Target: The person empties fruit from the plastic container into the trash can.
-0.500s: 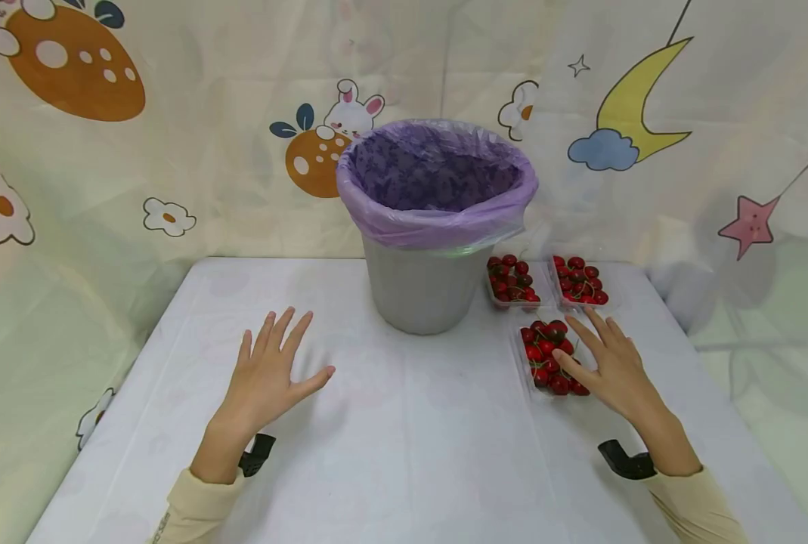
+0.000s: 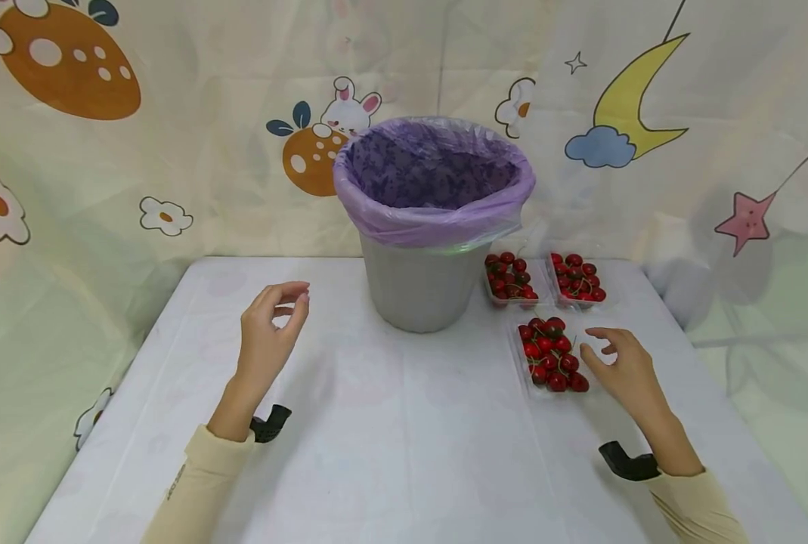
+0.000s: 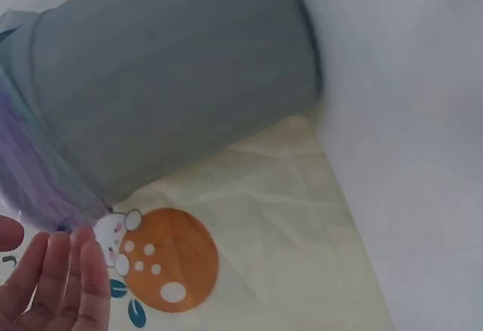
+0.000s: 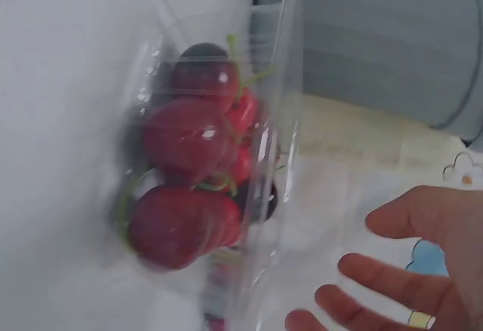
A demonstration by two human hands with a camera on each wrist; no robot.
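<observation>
Over the left part of the table my left hand is raised, its fingers bent forward and its thumb near them, holding nothing. In the left wrist view its fingers show at the lower left corner. My right hand hovers just right of the front clear plastic tray, fingers loosely curved and nothing between them. Red cherries with green stems fill that tray. The right wrist view shows the thumb and fingers spread beside the tray's clear wall.
A grey bin with a purple bag liner over its rim stands at the table's back middle. Two more trays of cherries, one at the back and one farther right, sit beside it. A printed cloth hangs behind the white table.
Both hands' fingers, spread before, have bent in toward the thumbs. The left hand has risen and turned. The right hand has drawn back from over the front cherries to their right.
</observation>
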